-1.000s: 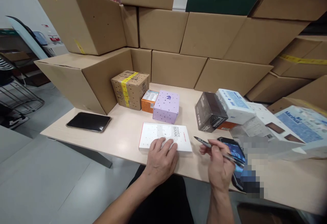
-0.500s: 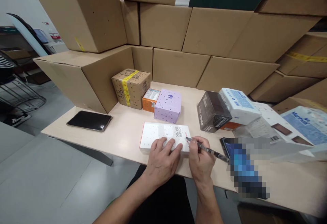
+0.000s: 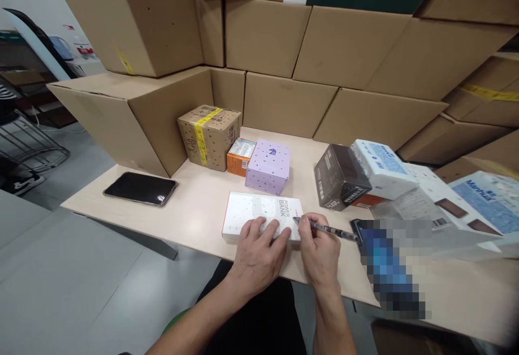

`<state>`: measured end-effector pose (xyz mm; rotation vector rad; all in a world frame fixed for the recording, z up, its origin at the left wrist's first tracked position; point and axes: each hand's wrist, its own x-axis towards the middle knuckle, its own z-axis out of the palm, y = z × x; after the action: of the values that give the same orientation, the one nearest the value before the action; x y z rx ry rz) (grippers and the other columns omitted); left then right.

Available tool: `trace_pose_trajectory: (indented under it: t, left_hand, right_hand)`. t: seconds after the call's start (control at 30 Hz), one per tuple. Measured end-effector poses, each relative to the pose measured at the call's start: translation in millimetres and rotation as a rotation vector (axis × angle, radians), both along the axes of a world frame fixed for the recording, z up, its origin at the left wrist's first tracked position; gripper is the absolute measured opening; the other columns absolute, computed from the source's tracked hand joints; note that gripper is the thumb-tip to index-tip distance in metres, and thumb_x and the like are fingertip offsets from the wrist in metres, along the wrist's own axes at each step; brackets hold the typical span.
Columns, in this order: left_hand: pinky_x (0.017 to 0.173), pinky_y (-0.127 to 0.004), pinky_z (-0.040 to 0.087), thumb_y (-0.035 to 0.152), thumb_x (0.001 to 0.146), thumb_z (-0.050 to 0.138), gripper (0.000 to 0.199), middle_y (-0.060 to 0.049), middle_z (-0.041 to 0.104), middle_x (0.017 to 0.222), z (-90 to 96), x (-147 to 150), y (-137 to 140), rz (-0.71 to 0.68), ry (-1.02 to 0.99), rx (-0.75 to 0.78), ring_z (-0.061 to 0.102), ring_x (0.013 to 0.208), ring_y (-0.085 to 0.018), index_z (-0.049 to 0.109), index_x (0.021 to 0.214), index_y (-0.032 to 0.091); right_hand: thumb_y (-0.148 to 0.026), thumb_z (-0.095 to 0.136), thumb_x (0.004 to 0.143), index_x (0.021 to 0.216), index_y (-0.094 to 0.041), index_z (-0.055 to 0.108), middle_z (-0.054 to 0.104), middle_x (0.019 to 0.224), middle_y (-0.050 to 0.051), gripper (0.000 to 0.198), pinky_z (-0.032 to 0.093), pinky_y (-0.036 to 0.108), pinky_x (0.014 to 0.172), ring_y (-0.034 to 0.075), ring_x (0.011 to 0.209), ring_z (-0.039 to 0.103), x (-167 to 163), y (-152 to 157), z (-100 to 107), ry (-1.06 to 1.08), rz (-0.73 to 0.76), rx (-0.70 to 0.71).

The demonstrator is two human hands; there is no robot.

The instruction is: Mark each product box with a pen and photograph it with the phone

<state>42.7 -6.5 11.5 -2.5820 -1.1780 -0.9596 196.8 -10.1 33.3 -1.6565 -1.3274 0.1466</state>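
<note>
A white power bank box (image 3: 251, 209) with grey lettering and a red left edge lies flat near the table's front edge. My left hand (image 3: 259, 249) rests on its top with fingers spread, covering part of the near side. In my right hand (image 3: 321, 249), a dark patterned pen (image 3: 334, 231) is pinched between thumb and fingers. Its tip points left, at the right part of the box top; whether it touches the surface I cannot tell. Behind the box stand a purple box (image 3: 268, 166) and a smaller orange box (image 3: 240, 156).
A black phone (image 3: 140, 187) lies at the left. A taped carton (image 3: 208, 136) stands behind it. Right of the hands are a dark box (image 3: 340, 176), tissue packs (image 3: 383, 166) and a partly blurred device (image 3: 385, 263). Stacked cardboard boxes (image 3: 284, 104) wall off the back.
The pen has tilted flatter and its tip has shifted slightly left, with my right hand turning a little. My left hand and the power bank box stay put. The view has shifted slightly.
</note>
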Motion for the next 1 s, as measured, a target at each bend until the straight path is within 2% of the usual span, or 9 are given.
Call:
trace_pose_trajectory:
  t: [0.67, 0.77, 0.87, 0.93, 1.0]
  left_hand:
    - [0.094, -0.047, 0.04, 0.023, 0.09, 0.06, 0.036, -0.006, 0.064, 0.124, -1.6, 0, 0, 0.006, -0.005, 0.023, 0.05, 0.112, -0.031, 0.062, 0.125, 0.023]
    - [0.093, -0.048, 0.041, 0.023, 0.09, 0.06, 0.035, -0.006, 0.063, 0.124, -1.4, 0, 0, 0.008, -0.002, 0.023, 0.05, 0.112, -0.031, 0.062, 0.125, 0.024]
    - [0.092, -0.048, 0.042, 0.022, 0.089, 0.06, 0.035, -0.006, 0.063, 0.124, -0.9, 0, 0, 0.003, -0.001, 0.024, 0.05, 0.111, -0.032, 0.062, 0.124, 0.023]
    - [0.092, -0.048, 0.042, 0.021, 0.089, 0.061, 0.035, -0.007, 0.063, 0.124, -0.4, 0, 0, 0.0, -0.001, 0.029, 0.05, 0.111, -0.032, 0.063, 0.124, 0.023]
    - [0.092, -0.048, 0.043, 0.02, 0.088, 0.061, 0.036, -0.007, 0.063, 0.124, 0.0, -1, 0, 0.0, -0.002, 0.032, 0.049, 0.112, -0.032, 0.063, 0.124, 0.023]
  right_hand:
    - [-0.042, 0.047, 0.094, 0.085, -0.02, 0.06, 0.067, 0.073, 0.001, 0.028, 0.047, 0.024, 0.061, 0.014, 0.061, 0.061, 2, -2, -3, 0.02, 0.036, -0.02]
    - [-0.043, 0.05, 0.094, 0.088, -0.019, 0.061, 0.066, 0.073, 0.001, 0.027, 0.048, 0.025, 0.061, 0.014, 0.063, 0.061, 4, -4, -11, 0.138, 0.023, 0.026]
    - [-0.042, 0.051, 0.094, 0.101, -0.018, 0.062, 0.068, 0.085, 0.004, 0.027, 0.051, 0.028, 0.065, 0.016, 0.07, 0.064, 13, -10, -18, 0.22, -0.073, 0.117]
    - [-0.037, 0.052, 0.094, 0.108, -0.017, 0.063, 0.069, 0.097, 0.009, 0.027, 0.052, 0.034, 0.076, 0.019, 0.083, 0.066, 25, -17, -20, 0.119, -0.117, 0.146]
    - [-0.028, 0.049, 0.094, 0.115, -0.016, 0.063, 0.067, 0.11, 0.012, 0.028, 0.05, 0.039, 0.089, 0.023, 0.099, 0.064, 40, -24, -21, -0.091, -0.045, 0.12]
